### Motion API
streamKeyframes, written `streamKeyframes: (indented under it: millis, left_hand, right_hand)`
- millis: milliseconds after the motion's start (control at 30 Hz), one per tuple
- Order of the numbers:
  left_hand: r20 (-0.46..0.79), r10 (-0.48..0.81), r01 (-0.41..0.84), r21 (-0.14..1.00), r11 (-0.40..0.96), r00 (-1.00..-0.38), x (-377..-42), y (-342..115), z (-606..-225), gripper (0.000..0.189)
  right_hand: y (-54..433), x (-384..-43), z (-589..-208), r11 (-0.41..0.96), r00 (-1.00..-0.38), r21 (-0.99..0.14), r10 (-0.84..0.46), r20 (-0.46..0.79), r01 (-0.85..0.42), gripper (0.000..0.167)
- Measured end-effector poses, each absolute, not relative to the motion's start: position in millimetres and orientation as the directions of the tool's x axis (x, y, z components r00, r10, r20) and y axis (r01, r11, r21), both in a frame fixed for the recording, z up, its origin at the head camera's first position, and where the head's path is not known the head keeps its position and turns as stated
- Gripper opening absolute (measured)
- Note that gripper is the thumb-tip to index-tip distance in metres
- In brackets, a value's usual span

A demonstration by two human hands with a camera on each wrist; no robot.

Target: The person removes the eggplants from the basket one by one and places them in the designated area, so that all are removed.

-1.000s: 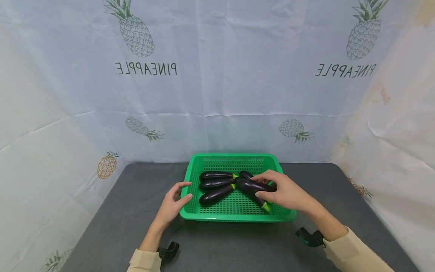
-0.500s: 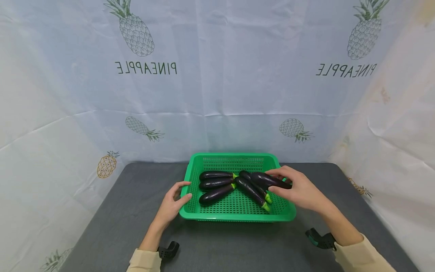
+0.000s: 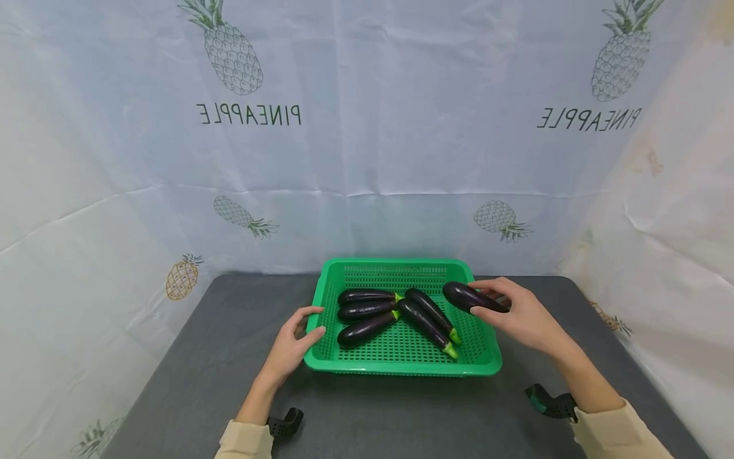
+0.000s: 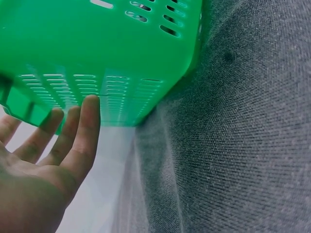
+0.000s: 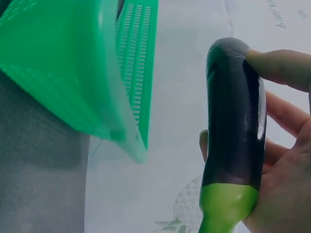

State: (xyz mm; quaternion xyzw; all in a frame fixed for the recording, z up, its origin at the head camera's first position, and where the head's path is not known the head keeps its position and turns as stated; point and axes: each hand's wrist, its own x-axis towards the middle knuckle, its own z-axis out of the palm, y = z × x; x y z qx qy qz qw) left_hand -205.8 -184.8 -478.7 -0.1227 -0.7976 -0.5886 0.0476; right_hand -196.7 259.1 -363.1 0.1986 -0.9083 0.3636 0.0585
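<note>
My right hand (image 3: 523, 313) grips a glossy dark purple eggplant (image 3: 470, 297) between thumb and fingers, above the right end of the green basket (image 3: 401, 368). In the right wrist view this eggplant (image 5: 234, 116) shows its green stem end (image 5: 227, 204), pointing down toward the palm side. My left hand (image 3: 291, 341) touches the basket's left side with its fingers spread and fairly straight; the left wrist view shows fingers (image 4: 88, 121) against the slotted wall. Inside the basket, three eggplants (image 3: 367, 310) lie at left and two more (image 3: 424, 322) lie slanted at right.
A dark grey cloth-covered table (image 3: 367, 414) supports the basket. White curtains (image 3: 401, 159) with printed pineapples stand behind and at both sides. Each wrist wears a black strap mount, such as the one (image 3: 285, 423) on the left.
My right hand has lifted the eggplant off the others and carried it right and upward, over the basket's right rim. The left hand has stayed in place.
</note>
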Motion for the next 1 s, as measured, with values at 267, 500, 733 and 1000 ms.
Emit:
streamKeyframes:
  millis: [267, 500, 733, 1000]
  left_hand:
    - [0.206, 0.144, 0.239, 0.933, 0.268, -0.968, -206.1, -184.1, -479.1, 0.043]
    - [0.206, 0.137, 0.237, 0.932, 0.275, -0.969, -205.1, -184.6, -479.2, 0.043]
    - [0.198, 0.131, 0.227, 0.934, 0.275, -0.971, -204.1, -184.4, -478.4, 0.043]
    - [0.195, 0.138, 0.226, 0.935, 0.273, -0.971, -205.5, -184.3, -478.8, 0.043]
  right_hand:
    - [275.6, -205.9, -369.0, 0.677, -0.930, -0.638, -0.275, 0.243, -0.367, 0.044]
    - [293.1, -214.5, -380.7, 0.720, -0.945, -0.613, -0.221, 0.242, -0.325, 0.047]
    - [305.1, -219.3, -387.1, 0.730, -0.956, -0.620, -0.171, 0.240, -0.287, 0.049]
    - [316.2, -227.4, -402.3, 0.755, -0.970, -0.614, -0.121, 0.212, -0.229, 0.053]
